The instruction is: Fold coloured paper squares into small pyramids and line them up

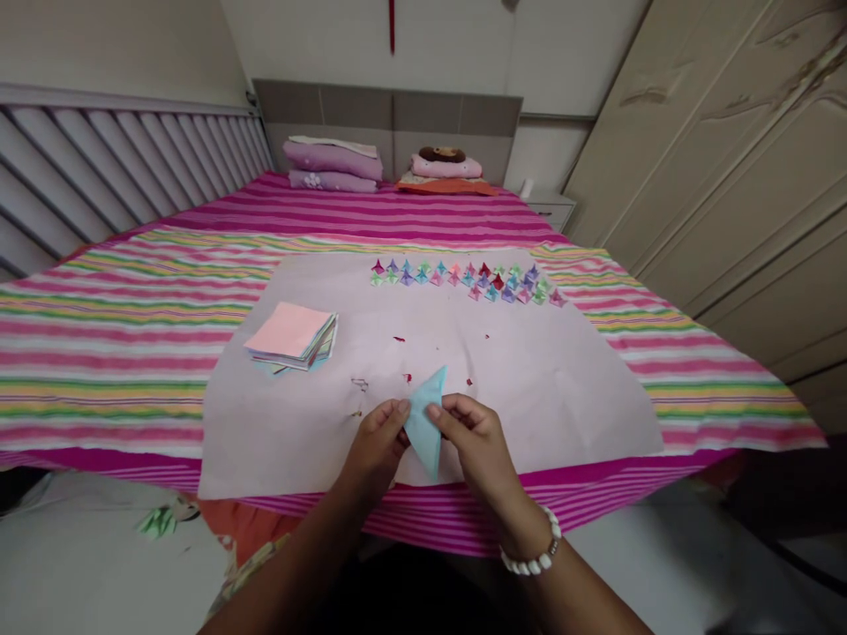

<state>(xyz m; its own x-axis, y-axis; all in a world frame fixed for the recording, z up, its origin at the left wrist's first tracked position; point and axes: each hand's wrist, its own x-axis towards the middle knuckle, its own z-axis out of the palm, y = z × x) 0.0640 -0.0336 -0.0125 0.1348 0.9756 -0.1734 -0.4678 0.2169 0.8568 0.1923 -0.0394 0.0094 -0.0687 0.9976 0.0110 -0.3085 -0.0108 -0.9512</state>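
Observation:
A light blue sheet of origami paper (425, 432), folded into a triangle, is held between my two hands over the near part of a large pale paper sheet (562, 397). My left hand (382, 434) pinches its left corner between thumb and fingers. On the other side, my right hand (477, 438) grips the long folded edge, thumb on top; its fingers are partly hidden behind the paper. A stack of square coloured papers (291, 331), pink on top, lies to the left. Farther back stand rows of small folded paper pieces (463, 278) in many colours.
Small red scraps (407, 377) and thin dark bits (359, 384) lie about the sheet. The sheet rests on a bed with a striped cover (99, 353). Folded bedding (333, 163) sits by the headboard. A slatted rail (132, 168) stands left, a wardrobe (715, 159) right.

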